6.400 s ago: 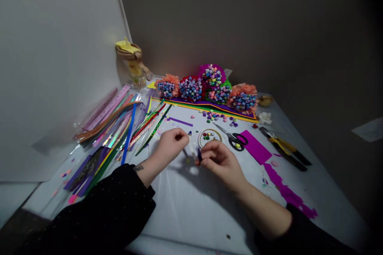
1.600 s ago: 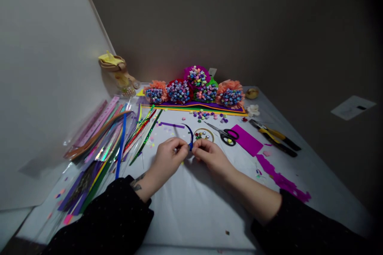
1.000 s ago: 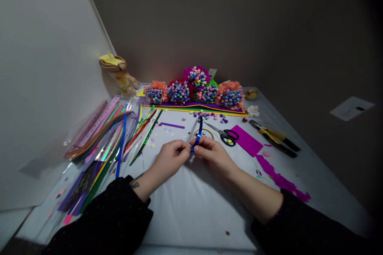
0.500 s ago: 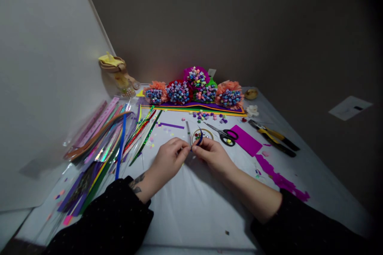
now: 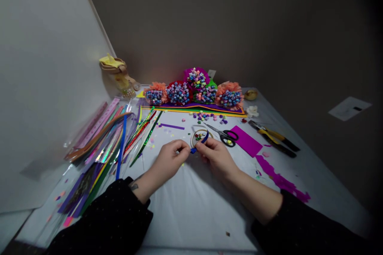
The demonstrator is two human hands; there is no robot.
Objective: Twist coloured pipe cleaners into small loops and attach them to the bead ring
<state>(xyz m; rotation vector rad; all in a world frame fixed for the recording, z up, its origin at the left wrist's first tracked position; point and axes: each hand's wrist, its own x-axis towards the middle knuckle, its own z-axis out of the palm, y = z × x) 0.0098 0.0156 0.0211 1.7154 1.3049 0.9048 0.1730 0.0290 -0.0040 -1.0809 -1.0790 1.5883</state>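
Note:
Between my two hands is a narrow blue paper strip (image 5: 205, 137), knotted or folded at one end into a small blue piece near my fingertips. My left hand (image 5: 174, 154) is closed, thumb and forefinger pinching that folded end. My right hand (image 5: 216, 155) pinches the strip too, its loose length curling up above the fingers. Just behind the fingers sits a round shallow dish (image 5: 194, 134) holding several small coloured pieces. Scissors (image 5: 225, 133) with black handles lie beyond my right hand. A purple paper strip (image 5: 172, 126) rests beyond my left hand.
Coloured strips (image 5: 104, 147) are piled at left. Bouquets of small paper stars (image 5: 178, 92) stand at the back, loose stars (image 5: 205, 116) before them. Magenta paper (image 5: 247, 141), a torn magenta scrap (image 5: 281, 179) and yellow-black pliers (image 5: 273, 137) lie at right.
The blue strip has shifted, its free end now curving up and right above my right hand. A small blue fold shows between my fingertips. Both hands stay nearly in place.

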